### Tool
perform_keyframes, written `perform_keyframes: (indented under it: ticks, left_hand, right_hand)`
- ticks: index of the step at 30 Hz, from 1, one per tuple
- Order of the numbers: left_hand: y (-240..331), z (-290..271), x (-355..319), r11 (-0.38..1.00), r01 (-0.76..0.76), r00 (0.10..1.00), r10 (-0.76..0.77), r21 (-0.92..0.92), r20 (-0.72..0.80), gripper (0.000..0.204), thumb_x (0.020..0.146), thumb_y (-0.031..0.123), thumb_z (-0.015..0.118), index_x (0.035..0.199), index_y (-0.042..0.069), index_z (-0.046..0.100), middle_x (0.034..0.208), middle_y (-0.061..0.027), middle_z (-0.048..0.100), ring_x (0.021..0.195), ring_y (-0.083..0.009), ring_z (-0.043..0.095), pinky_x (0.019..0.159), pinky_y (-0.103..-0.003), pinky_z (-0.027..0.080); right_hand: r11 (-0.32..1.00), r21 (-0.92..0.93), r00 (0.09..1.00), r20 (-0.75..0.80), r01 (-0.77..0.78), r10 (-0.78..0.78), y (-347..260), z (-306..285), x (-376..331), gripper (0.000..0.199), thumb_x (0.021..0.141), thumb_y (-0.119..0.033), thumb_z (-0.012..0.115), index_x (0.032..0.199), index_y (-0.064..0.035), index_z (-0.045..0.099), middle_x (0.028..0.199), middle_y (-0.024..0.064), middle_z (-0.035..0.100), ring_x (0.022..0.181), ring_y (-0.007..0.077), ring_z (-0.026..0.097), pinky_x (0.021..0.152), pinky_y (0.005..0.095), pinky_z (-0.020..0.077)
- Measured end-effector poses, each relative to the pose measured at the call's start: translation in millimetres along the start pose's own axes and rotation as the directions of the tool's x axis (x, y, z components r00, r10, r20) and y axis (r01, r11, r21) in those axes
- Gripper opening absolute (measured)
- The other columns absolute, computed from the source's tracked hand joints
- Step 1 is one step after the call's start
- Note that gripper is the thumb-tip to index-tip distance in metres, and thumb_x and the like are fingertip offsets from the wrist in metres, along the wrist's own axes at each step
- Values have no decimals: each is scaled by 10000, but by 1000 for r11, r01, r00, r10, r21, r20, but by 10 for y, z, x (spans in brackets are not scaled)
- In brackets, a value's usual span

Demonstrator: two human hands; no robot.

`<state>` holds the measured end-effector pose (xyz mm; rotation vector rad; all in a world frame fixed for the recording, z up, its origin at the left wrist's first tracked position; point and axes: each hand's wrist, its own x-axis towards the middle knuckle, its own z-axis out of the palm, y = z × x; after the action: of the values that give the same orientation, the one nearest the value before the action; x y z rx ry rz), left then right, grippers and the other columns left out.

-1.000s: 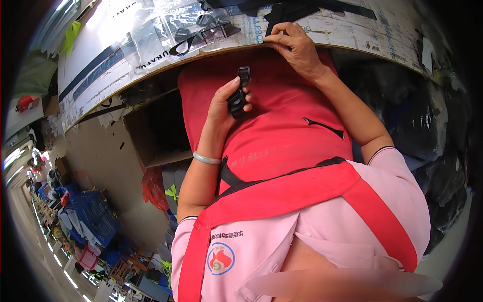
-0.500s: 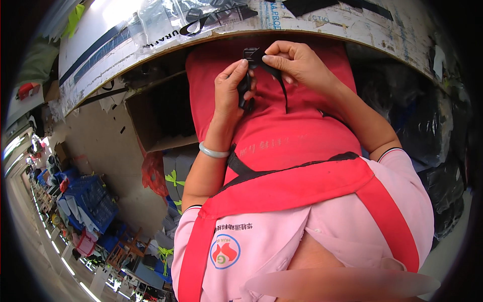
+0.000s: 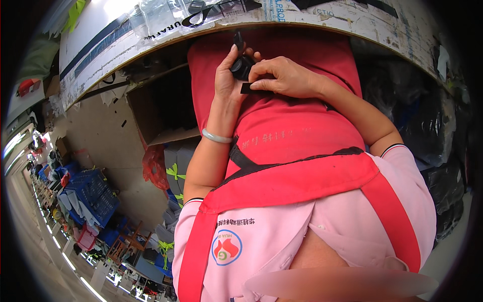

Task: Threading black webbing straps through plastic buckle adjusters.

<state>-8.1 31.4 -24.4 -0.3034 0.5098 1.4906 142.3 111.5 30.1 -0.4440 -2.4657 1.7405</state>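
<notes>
Over my lap, my left hand (image 3: 230, 71) is closed round a black bundled strap (image 3: 242, 68). A small black piece that looks like a plastic buckle (image 3: 238, 40) sticks up past its fingertips. My right hand (image 3: 289, 77) lies close against it, thumb and fingers pinching a flat black strap end (image 3: 245, 88), which points toward my left wrist. Whether that end belongs to the bundle in my left hand is hidden by the fingers. Below both hands spreads a red apron (image 3: 287, 118).
Just beyond my hands runs the edge of a worktable (image 3: 327, 22) covered in printed board, with clear plastic bags (image 3: 166, 17) on it. A cardboard box (image 3: 173, 135) stands below at left. Dark plastic-wrapped bundles (image 3: 427, 131) sit at right; blue crates (image 3: 93, 196) stand farther left.
My right hand has come down and left, turning its pinched strap end toward my left wrist. The buckle-like piece, earlier between both hands, now stands at my left fingertips.
</notes>
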Motion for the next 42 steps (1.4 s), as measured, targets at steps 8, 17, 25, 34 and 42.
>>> perform_keyframes:
  ticks: [8, 17, 25, 34, 42]
  left_hand:
    - [67, -182, 3, 991, 28, 987, -47, 128, 151, 217, 964, 257, 571, 1016, 47, 569, 881, -69, 605, 686, -151, 575, 424, -215, 418]
    - [-136, 202, -264, 670, -348, 908, 415, 656, 58, 198, 923, 132, 644, 1067, -2, 662, 719, -13, 567, 557, -81, 530, 406, -206, 364]
    - [-141, 130, -166, -67, -607, 595, 622, 792, 509, 141, 889, -3, 652, 1026, -10, 684, 782, 3, 569, 631, -49, 535, 531, -188, 403]
    - [-77, 62, -143, -260, -600, 509, 606, 757, 612, 166, 870, -25, 661, 1035, -21, 677, 810, -20, 584, 673, -71, 553, 565, -206, 431]
    - [-41, 101, -191, -367, -589, 514, 517, 720, 684, 202, 833, -39, 678, 1029, 7, 691, 825, -54, 612, 701, -115, 582, 603, -228, 454]
  right_hand:
    - [837, 512, 931, -173, -193, 320, -179, -247, 8, 197, 950, -216, 604, 959, -22, 639, 669, -14, 624, 515, 17, 473, 460, 168, 357]
    - [622, 756, 908, -88, -206, 409, -32, -203, 10, 193, 957, -241, 593, 903, -55, 607, 667, -1, 604, 445, 9, 443, 393, 157, 303]
    - [392, 919, 926, -112, -41, 360, 62, -112, 37, 167, 968, -217, 573, 908, -63, 597, 734, -3, 612, 501, -3, 469, 429, 147, 337]
    - [236, 972, 926, -88, -1, 367, 44, -86, 45, 145, 957, -225, 603, 959, -81, 595, 739, -22, 607, 507, -13, 459, 439, 128, 341]
    - [437, 899, 866, -225, 8, 446, 28, -10, 55, 148, 948, -233, 622, 967, -88, 601, 758, -20, 617, 541, 7, 501, 489, 143, 401]
